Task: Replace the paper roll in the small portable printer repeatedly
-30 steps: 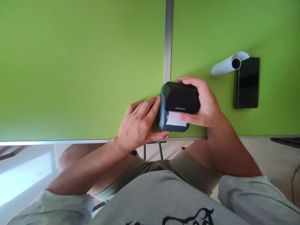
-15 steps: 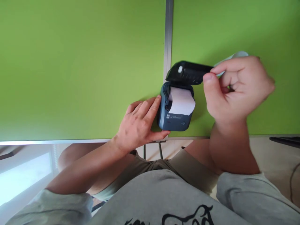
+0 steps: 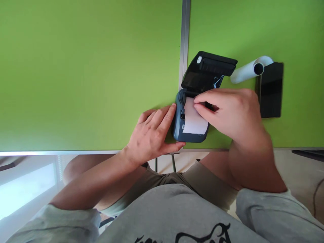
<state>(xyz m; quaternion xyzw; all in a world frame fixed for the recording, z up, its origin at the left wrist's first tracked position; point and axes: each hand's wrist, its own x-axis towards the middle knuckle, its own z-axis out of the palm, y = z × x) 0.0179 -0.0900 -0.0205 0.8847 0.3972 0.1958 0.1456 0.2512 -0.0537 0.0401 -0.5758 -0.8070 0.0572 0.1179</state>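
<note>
A small dark blue printer (image 3: 188, 136) sits at the table's front edge, its black lid (image 3: 202, 72) raised and tilted back. White paper (image 3: 193, 118) lies in the open compartment and hangs over the printer's front. My left hand (image 3: 153, 135) steadies the printer, fingertips against its left side and thumb at its front corner. Over the compartment, my right hand (image 3: 230, 109) has thumb and forefinger pinched on the paper near its upper right part. The right hand hides the printer's right side.
Right of the printer, a white paper roll (image 3: 244, 72) with a dark core lies on the green table (image 3: 101, 67), beside a black phone-like device (image 3: 272, 91). A metal strip (image 3: 185, 37) divides the tabletop.
My right hand has moved left and down from the lid to the paper. The lid now leans further back, and the paper reaches further down the printer's front. My left hand stays put.
</note>
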